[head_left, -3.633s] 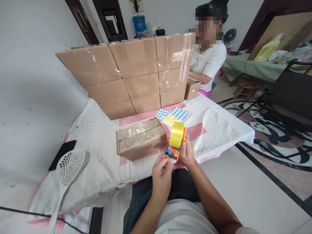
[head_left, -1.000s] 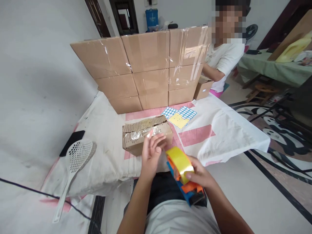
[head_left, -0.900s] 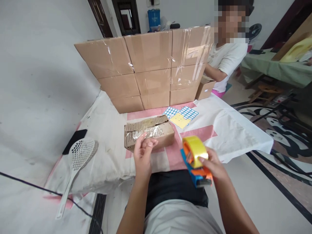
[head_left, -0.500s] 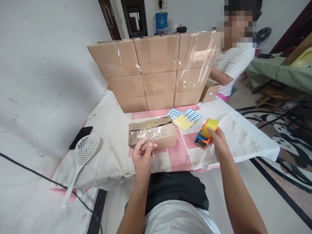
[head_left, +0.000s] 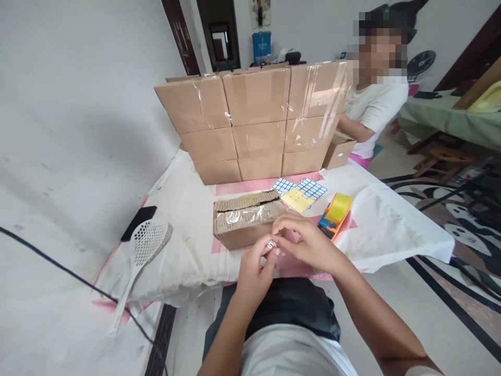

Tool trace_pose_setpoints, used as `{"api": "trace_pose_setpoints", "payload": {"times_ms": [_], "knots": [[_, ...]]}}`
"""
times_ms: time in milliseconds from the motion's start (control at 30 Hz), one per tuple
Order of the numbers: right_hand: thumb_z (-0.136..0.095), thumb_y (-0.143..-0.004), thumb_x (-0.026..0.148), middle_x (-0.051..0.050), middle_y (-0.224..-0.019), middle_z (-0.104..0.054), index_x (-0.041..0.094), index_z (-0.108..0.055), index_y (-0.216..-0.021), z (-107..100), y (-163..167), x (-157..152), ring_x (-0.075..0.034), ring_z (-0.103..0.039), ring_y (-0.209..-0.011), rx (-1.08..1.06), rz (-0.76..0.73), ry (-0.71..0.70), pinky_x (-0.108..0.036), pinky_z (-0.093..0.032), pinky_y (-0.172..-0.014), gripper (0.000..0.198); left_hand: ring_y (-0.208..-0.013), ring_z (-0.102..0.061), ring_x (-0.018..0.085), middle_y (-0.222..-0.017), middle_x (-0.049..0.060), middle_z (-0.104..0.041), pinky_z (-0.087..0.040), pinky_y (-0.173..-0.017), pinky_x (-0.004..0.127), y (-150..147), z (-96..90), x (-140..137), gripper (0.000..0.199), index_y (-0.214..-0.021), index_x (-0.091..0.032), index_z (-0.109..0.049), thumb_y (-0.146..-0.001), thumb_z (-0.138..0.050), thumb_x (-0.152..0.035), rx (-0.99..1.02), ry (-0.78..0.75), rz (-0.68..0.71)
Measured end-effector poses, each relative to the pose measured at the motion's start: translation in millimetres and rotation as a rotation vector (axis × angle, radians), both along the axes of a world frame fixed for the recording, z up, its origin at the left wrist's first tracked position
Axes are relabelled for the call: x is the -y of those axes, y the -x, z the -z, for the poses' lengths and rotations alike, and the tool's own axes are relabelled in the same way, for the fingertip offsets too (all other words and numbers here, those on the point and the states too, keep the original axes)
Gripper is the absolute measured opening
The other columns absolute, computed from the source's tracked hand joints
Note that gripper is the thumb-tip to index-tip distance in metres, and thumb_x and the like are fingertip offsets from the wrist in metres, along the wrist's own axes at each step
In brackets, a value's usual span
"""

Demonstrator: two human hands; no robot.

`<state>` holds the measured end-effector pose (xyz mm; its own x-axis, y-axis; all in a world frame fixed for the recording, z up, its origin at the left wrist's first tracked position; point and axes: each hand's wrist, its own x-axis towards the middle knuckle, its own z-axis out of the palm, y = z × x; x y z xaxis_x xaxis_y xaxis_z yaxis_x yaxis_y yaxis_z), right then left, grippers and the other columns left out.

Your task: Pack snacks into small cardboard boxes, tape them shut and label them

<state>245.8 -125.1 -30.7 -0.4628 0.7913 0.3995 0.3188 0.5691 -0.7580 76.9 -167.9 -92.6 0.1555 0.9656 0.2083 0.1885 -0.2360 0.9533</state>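
My left hand [head_left: 259, 266] pinches a small shiny piece of clear tape [head_left: 271, 244] in front of the cardboard box. My right hand [head_left: 303, 240] meets it there, fingers bent and closed round the tape's other side. Just behind both hands lies the cardboard box [head_left: 242, 233], its torn, ribbed top flaps partly covered with clear tape. An orange and blue tape dispenser [head_left: 335, 215] with a yellow roll rests on the table, right of my right hand and apart from it.
Stacked, taped boxes [head_left: 258, 125] form a wall at the table's back. Label sheets [head_left: 311, 189] and a yellow sheet [head_left: 296, 199] lie before it. A white slotted skimmer [head_left: 146, 243] and black flat object [head_left: 138, 222] are at left. A person [head_left: 378, 112] sits behind right by an open box [head_left: 340, 151].
My right hand has let go of the tape dispenser and moved left to my left hand. My left hand has shifted slightly right and down from the box.
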Motion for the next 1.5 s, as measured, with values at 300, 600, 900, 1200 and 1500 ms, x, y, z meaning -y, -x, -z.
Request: {"api": "trace_pose_setpoints", "payload": {"times_ms": [300,600,900,1200,1500], "knots": [[-0.062,-0.096,0.021,-0.005,-0.091,-0.072,0.023,-0.072,-0.096,-4.5,-10.7,3.3,-0.021,-0.066,-0.088,-0.004,0.057,-0.091,-0.035,-0.051,-0.080,0.011,-0.082,-0.071,0.019,-0.093,0.006,-0.076,-0.052,-0.061,0.024,-2.3,4.5,1.4,0.033,-0.126,-0.022,-0.063,-0.098,-0.056,-0.040,0.044,0.042,-0.019],[-0.064,-0.093,0.030,-0.003,-0.084,-0.071,0.022,-0.072,-0.087,-22.6,-21.1,-11.5,-0.018,-0.062,-0.076,-0.171,0.399,-0.199,-0.031,-0.046,-0.068,0.013,-0.067,-0.069,0.016,-0.068,-0.004,-0.072,-0.053,-0.075,0.029,19.8,12.7,-9.1,0.074,-0.158,-0.021,-0.030,-0.094,-0.062,-0.039,0.055,0.095,-0.315],[-0.070,-0.076,0.029,-0.004,-0.077,-0.073,0.016,-0.074,-0.079,-29.1,5.0,-99.4,-0.017,-0.064,-0.074,-0.001,0.034,0.293,-0.030,-0.047,-0.070,0.014,-0.130,-0.058,0.028,-0.136,0.014,-0.064,-0.043,-0.109,0.047,27.0,-10.2,-44.8,0.048,-0.141,-0.022,-0.051,-0.094,-0.055,-0.020,-0.142,-0.727,-0.549],[-0.069,-0.086,0.023,-0.004,-0.073,-0.069,0.018,-0.065,-0.071,10.2,27.7,-144.1,-0.022,-0.060,-0.084,0.546,0.117,0.002,-0.035,-0.040,-0.081,0.016,-0.119,-0.066,0.026,-0.129,0.001,-0.073,-0.038,-0.097,0.040,12.3,19.8,-68.2,0.047,-0.135,-0.030,-0.061,-0.090,-0.060,-0.015,-0.699,-0.700,-0.281],[-0.062,-0.091,0.027,-0.009,-0.081,-0.069,0.016,-0.065,-0.082,-8.5,-59.1,-255.8,-0.023,-0.060,-0.079,0.867,0.450,-0.157,-0.033,-0.036,-0.071,0.015,-0.112,-0.068,0.022,-0.125,-0.002,-0.074,-0.038,-0.092,0.035,22.6,25.5,-70.4,0.049,-0.133,-0.027,-0.065,-0.086,-0.066,-0.015,-0.767,-0.832,-0.297]]}}
